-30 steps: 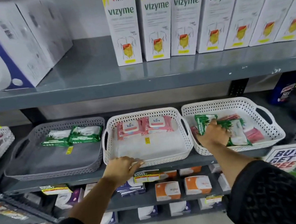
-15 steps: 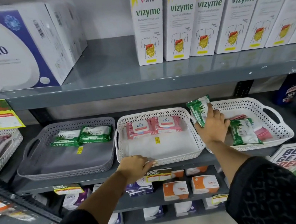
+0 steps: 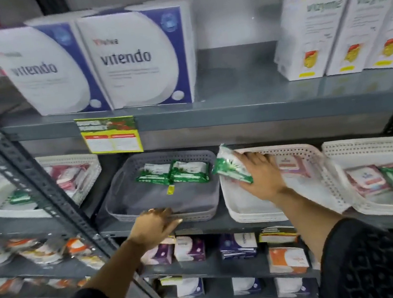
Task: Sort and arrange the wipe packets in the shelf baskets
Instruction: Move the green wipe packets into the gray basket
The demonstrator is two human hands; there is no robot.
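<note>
While right hand (image 3: 261, 177) clutches green packet (image 3: 230, 169) and left hand (image 3: 154, 227) grips grey basket (image 3: 194, 218) at its front edge, set it down flat!

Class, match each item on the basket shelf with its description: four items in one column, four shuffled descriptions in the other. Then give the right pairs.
Items
1. grey basket
2. white basket under the right hand
3. far-right white basket
4. right hand

Descriptions
A. holds pink and green packets mixed together
B. grips a green packet
C. holds two green packets, no pink
D. has pink packets lying in it

Pairs: 1-C, 2-D, 3-A, 4-B
</note>
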